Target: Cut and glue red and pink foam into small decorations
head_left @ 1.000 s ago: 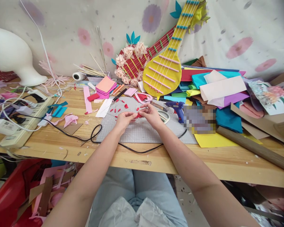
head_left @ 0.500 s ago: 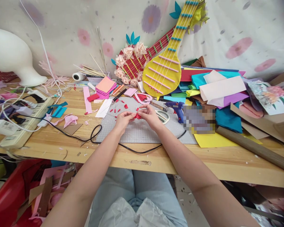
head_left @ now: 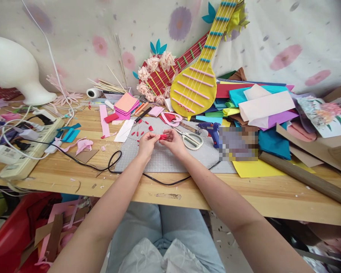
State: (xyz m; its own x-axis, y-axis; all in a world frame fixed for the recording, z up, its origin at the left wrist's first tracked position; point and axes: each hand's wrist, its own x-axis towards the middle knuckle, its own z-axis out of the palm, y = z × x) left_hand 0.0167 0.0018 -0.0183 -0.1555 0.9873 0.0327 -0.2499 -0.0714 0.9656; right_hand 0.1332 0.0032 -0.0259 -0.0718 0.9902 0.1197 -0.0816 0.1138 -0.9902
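Note:
A small piece of red felt (head_left: pixel 163 137) is pinched between my two hands, just above the grey cutting mat (head_left: pixel 159 163). My left hand (head_left: pixel 148 144) grips its left end between thumb and fingers. At its other end, my right hand (head_left: pixel 174 141) is closed on the same piece, and the fingers hide part of it. Several little red bits (head_left: pixel 137 133) lie scattered on the mat to the left of my hands. Scissors with pale handles (head_left: pixel 193 141) rest right of my right hand. Beyond them is a blue glue gun (head_left: pixel 212 132).
A black cable (head_left: pixel 170 183) loops across the table front. A power strip (head_left: pixel 31 151) stands left. A yellow lute-shaped craft (head_left: pixel 194 91) and a red one with flowers (head_left: pixel 157 81) lean at the back. Coloured felt sheets (head_left: pixel 267 106) pile up on the right.
My right hand has moved slightly left and down, its fingers now lower around the red felt. More of the scissors shows. My left hand has stayed nearly in place.

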